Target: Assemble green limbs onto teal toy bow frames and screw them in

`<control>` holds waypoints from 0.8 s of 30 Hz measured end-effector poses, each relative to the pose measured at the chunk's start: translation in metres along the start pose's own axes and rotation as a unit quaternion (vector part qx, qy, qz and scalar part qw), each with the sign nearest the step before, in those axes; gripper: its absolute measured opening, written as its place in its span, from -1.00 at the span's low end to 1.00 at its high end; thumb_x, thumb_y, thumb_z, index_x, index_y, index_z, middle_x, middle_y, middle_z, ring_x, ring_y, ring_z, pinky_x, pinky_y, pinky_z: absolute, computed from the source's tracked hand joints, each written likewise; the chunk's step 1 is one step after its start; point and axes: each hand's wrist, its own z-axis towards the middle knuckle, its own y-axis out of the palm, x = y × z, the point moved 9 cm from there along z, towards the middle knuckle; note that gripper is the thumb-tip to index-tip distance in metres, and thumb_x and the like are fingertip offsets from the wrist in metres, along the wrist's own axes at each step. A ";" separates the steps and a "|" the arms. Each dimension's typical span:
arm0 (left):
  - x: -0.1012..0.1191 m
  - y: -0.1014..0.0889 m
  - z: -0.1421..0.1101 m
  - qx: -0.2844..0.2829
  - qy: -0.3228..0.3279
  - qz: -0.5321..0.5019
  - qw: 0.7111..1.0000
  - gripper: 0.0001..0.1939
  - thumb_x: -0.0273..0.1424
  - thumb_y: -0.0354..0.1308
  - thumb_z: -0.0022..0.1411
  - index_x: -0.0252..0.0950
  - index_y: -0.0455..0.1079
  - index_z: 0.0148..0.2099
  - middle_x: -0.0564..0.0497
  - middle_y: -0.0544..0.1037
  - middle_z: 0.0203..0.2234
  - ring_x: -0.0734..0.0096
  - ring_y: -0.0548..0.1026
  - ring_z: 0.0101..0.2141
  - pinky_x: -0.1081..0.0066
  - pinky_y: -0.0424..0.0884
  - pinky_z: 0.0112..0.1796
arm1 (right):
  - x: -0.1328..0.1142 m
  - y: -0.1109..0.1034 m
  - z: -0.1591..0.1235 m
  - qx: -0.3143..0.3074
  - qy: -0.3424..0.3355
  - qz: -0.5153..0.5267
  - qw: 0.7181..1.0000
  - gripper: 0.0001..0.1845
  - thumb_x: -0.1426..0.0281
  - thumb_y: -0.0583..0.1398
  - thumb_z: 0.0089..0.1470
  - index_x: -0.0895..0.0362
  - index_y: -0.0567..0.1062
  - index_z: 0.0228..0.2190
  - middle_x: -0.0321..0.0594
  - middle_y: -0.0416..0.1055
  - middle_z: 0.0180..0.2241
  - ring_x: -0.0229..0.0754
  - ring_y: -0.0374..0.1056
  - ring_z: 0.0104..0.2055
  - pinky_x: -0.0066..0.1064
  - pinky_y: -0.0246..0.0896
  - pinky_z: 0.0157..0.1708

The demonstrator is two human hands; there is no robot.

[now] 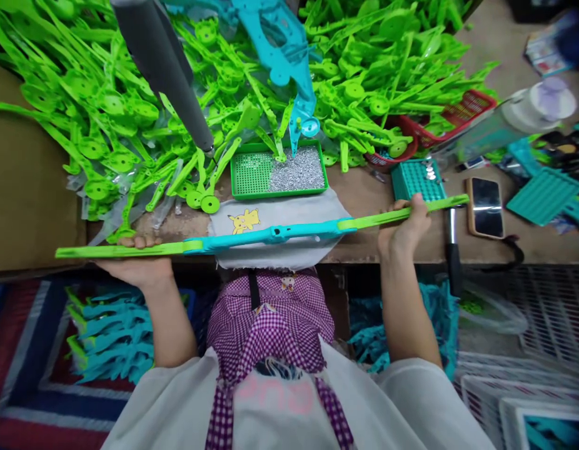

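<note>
A long plastic assembly spans my front, its blue middle piece (271, 235) joined at both ends to green arms. My left hand (139, 262) is closed around the left green arm (125, 251), fingertips showing over the top. On the other side, my right hand (406, 231) grips the right green arm (378, 219), the thumb along its upper edge. Beneath the assembly lies a pale cloth (289, 207) with a yellow cartoon figure. Just past the cloth sits a green tray (242, 195) partly filled with small silvery metal pieces (301, 170).
Heaped green plastic parts (106, 119) cover the back, with a blue part (289, 56) among them. A grey power screwdriver (167, 69) hangs at upper left. A red basket (468, 115), teal block (414, 181), bottle (514, 112), phone (485, 206) and black-handled tool (453, 259) are at right.
</note>
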 end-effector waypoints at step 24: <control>0.000 0.006 0.006 -0.027 0.039 0.035 0.998 -0.30 0.13 -0.24 0.40 -0.32 -0.25 -0.56 0.17 -0.06 -0.80 0.56 -0.01 -0.72 0.50 0.00 -0.59 | -0.079 0.019 -0.127 -0.230 -0.298 -0.374 0.848 -0.71 0.10 0.20 0.25 0.04 0.57 -0.23 -0.11 0.60 -0.23 -0.02 0.50 -0.16 -0.18 0.34 -0.07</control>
